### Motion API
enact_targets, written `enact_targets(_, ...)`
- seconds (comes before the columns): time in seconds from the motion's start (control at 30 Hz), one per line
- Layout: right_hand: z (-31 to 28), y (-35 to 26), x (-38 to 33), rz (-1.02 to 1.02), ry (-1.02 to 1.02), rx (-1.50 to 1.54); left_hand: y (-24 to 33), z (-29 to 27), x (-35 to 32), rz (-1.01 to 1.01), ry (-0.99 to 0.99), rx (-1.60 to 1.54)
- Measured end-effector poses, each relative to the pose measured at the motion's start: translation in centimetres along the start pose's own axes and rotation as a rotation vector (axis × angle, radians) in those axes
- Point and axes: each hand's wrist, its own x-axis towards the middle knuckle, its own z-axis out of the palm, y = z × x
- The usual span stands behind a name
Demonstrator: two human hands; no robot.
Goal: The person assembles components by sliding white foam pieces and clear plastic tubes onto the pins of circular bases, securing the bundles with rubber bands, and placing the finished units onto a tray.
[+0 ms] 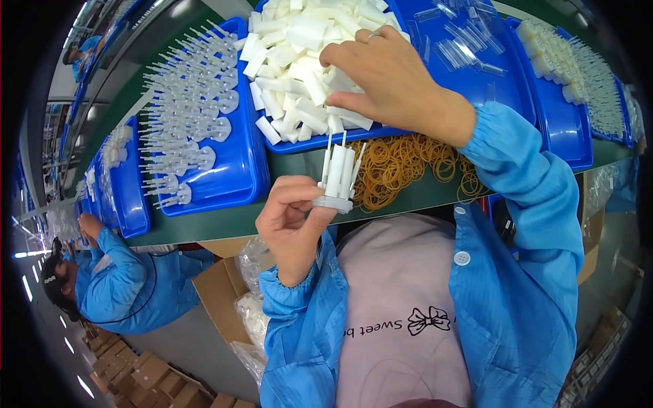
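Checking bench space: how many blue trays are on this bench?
5, maybe more hidden: one far left, one with pronged parts, one of white sticks under the right hand, one with clear tubes, one right.

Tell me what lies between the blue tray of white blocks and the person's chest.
In the head view, a heap of tan rubber bands lies on the green table between the blue tray and the chest; the left hand holds a white plastic part beside it.

i count five blue trays (235, 178) along the green bench (204, 228), two hands of mine, left hand (289, 228) and right hand (391, 75), and one co-worker (109, 279) at the bench's left end. white sticks (299, 68), rubber bands (401, 163) and pronged pieces (183, 109) lie in heaps too many to count.
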Motion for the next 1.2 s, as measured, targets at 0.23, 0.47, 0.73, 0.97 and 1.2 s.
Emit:
enact_targets(0.23,-0.7,0.5,-0.7,0.023,0.074,0.236,-0.1,-0.2,-1.3,0.06,0.087,0.024)
enact_targets(0.47,1.8,0.6,-0.5,0.065,0.008,0.263,0.8,1.3,-0.7,0.096,0.035,0.057)
enact_targets(0.73,0.2,0.6,0.3,0.17,-0.2,0.286,1.0,1.4,-1.5,0.104,0.047,0.12)
enact_targets(0.97,-3.5,1.0,-1.3,0.639,-0.324,1.391,0.7,2.2,-0.7,0.245,0.053,0.289)
enact_targets(1.2,-4.0,1.8,-1.9,0.72,-0.437,1.618,1.6,3.0,-0.2,0.28,0.027,0.402)
